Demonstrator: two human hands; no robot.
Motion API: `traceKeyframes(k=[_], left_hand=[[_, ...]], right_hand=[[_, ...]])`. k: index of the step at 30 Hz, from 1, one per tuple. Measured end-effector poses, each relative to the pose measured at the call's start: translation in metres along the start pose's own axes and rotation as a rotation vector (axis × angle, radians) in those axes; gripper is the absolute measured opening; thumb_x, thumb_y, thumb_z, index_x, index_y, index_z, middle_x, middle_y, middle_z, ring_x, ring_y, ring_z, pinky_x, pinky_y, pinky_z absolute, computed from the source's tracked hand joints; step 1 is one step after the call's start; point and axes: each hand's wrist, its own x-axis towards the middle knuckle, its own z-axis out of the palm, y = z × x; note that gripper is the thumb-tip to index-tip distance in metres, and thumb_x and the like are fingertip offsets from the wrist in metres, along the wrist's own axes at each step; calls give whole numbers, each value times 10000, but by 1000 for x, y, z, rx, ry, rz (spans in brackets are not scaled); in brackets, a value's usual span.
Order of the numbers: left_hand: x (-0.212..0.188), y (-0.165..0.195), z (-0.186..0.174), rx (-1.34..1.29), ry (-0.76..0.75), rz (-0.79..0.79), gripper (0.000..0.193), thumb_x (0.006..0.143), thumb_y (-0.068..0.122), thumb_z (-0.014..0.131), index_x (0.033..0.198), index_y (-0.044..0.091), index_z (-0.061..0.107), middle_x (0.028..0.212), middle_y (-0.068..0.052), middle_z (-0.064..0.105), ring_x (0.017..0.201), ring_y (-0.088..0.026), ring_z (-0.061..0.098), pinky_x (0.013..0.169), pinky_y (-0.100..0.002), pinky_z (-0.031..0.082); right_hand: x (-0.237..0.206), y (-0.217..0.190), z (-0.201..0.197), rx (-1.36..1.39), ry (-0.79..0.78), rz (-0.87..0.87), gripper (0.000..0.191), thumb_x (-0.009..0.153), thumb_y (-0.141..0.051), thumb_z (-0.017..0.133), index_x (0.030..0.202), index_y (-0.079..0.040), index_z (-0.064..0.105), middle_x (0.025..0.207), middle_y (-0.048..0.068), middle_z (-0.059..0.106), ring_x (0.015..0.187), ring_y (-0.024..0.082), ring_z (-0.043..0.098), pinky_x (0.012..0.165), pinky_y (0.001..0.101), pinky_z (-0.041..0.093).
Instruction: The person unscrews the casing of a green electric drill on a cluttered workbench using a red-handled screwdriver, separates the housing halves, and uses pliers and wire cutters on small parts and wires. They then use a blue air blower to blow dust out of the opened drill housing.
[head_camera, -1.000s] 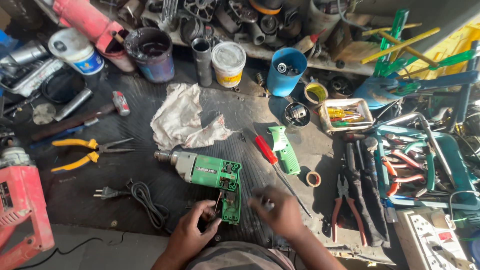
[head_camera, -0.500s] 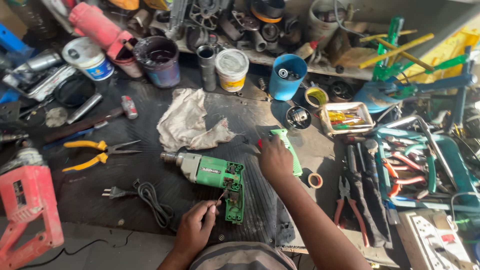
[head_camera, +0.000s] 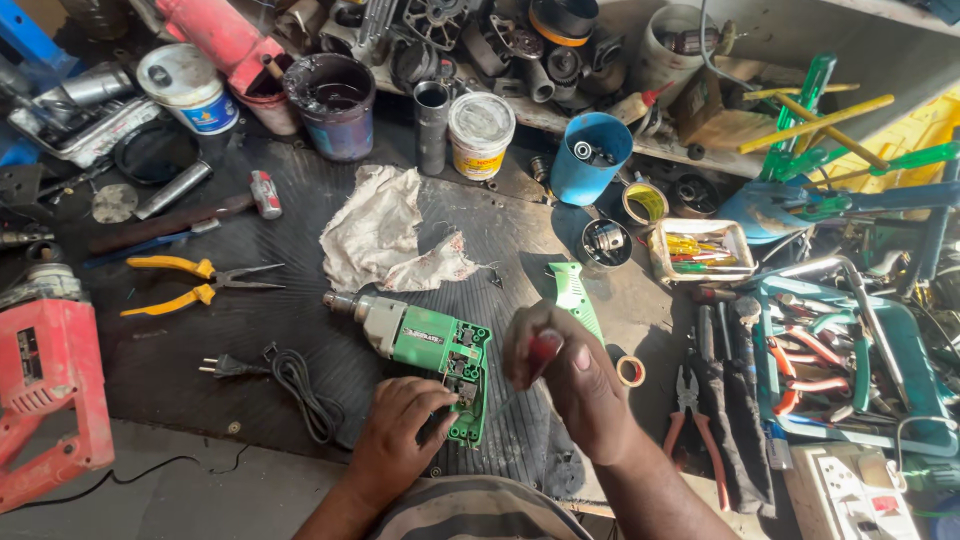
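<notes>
Right hand (head_camera: 570, 375) is clenching a red-handled screwdriver (head_camera: 543, 350); left hand (head_camera: 400, 440) is gripping the opened green drill (head_camera: 430, 345) by its handle on the rubber mat (head_camera: 260, 330).

Head view, looking steeply down on the desk (head_camera: 250, 340).

The scene is seen from close above the desk's near edge, facing its cluttered far edge; only this one view is given, so nothing is shared with another.

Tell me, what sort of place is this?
Probably a power-tool repair workshop: an opened green electric drill lies on a cluttered bench, pliers and a tray of hand tools alongside, motor parts heaped behind.
</notes>
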Motion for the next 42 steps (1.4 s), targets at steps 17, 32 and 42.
traceKeyframes(k=[17, 32, 42], left_hand=[[33, -21, 0, -70, -312, -21, 99, 845, 122, 737, 876, 57, 669, 912, -118, 695, 865, -311, 695, 713, -420, 552], [30, -11, -6, -84, -420, -126, 220, 881, 130, 671, 1076, 33, 641, 997, -171, 713, 932, -392, 695, 780, -464, 547], [27, 19, -15, -196, -465, -305, 223, 823, 226, 791, 970, 72, 726, 889, -132, 762, 884, -310, 764, 685, -407, 596]], right_hand=[[25, -15, 37, -119, -180, 71, 609, 1132, -550, 345, 986, 0, 561, 869, 47, 521, 760, 132, 480, 710, 290, 409], [-2, -20, 60, -381, -20, -183, 559, 1189, -472, 340, 1081, 54, 495, 1004, 150, 472, 939, 268, 506, 870, 393, 437], [12, 12, 9, -33, -596, -60, 667, 924, -633, 605, 961, 30, 656, 870, 47, 605, 823, 152, 609, 752, 310, 485]])
